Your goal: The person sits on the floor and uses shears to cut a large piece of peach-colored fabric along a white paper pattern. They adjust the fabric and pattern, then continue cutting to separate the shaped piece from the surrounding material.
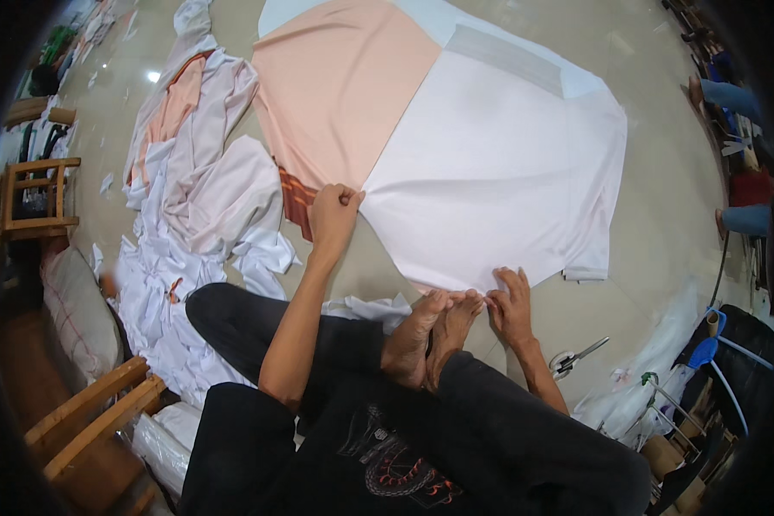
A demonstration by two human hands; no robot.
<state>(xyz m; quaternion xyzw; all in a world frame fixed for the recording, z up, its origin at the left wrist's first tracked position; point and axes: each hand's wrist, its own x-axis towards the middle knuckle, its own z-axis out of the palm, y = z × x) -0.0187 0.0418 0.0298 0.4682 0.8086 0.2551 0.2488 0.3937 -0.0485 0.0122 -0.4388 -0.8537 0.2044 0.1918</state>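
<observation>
Reaching forward and slightly outward with the left hand (332,222), forearm slanting up from between bent knees, and pinching with thumb and fingers together on the edge of a white fabric panel (490,155). Lowered beside the toes with the right hand (514,311), back upward and fingers bent toward the panel's near edge; cannot tell from this view if clamped on the cloth or merely resting against it.

Counted at the scene: two hands, two bare feet (414,335) side by side, one pair of scissors (588,349) just right of the right forearm, one heap of crumpled fabric (215,193) to the left, and two blue trouser legs (748,221) at the far right.

Spread over the pale floor (662,219) ahead of the feet, mostly smooth and white, with creases fanning from the pinched point and a grey band (503,60) near the far edge. Bordered on the left by a peach fabric panel (344,95), gently rippled, with a maroon-and-orange striped strip (297,202) at the near corner.
</observation>
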